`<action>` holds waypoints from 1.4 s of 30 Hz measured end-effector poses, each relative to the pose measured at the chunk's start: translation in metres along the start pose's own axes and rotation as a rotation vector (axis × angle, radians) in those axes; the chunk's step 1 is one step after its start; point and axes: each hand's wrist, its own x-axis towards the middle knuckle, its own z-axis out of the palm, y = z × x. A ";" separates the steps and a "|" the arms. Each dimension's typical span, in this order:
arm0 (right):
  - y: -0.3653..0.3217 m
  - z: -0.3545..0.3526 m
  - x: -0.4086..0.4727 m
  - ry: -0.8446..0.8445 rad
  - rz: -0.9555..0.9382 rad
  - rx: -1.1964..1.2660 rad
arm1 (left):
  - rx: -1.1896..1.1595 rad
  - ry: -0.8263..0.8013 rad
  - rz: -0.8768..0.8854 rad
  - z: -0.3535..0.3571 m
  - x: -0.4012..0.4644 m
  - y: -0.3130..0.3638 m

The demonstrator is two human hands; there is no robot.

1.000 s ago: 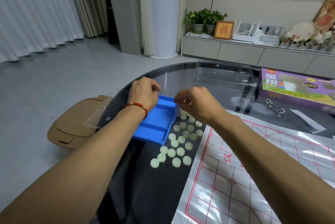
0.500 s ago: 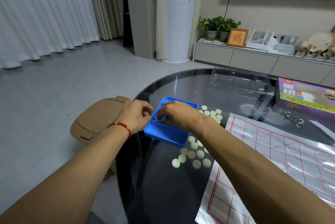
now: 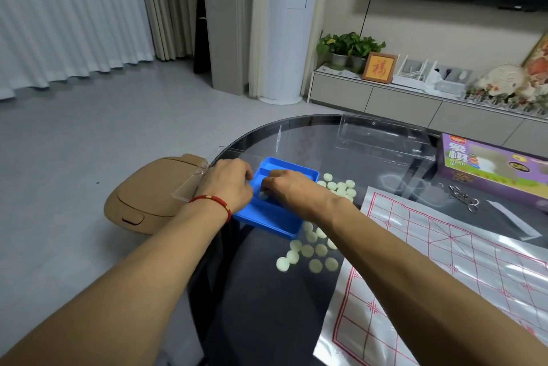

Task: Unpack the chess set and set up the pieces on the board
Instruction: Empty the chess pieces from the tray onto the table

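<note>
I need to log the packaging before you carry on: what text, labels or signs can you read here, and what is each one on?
"象棋": large characters on the purple box, with small Latin letters under them, too blurred to read.
"福": red character in the framed picture on the cabinet.
Red marks on the paper board: too small to read.
Pale round pieces on the table: no legible faces.

"象棋" on purple box [image 3: 492,165]

Surface [image 3: 261,300]: dark glass, glossy, mirror reflections. Blue tray [image 3: 268,216]: smooth moulded plastic, slight sheen. Beside the tray, pale discs [image 3: 308,250]: matt, waxy-looking. Board sheet [image 3: 462,270]: shiny creased plastic film. Purple box [image 3: 492,165]: printed card.
</note>
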 end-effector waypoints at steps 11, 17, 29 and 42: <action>0.022 -0.032 -0.035 0.285 0.191 0.409 | -0.585 0.122 -0.054 0.008 0.000 0.041; 0.089 -0.043 -0.079 0.431 0.446 0.662 | -0.570 0.047 0.036 0.022 0.006 0.073; 0.154 -0.020 -0.088 0.329 0.440 0.107 | -0.102 -0.083 0.253 0.084 0.084 0.164; 0.122 -0.027 -0.115 0.420 0.349 0.214 | -0.013 -0.091 0.259 0.063 0.084 0.131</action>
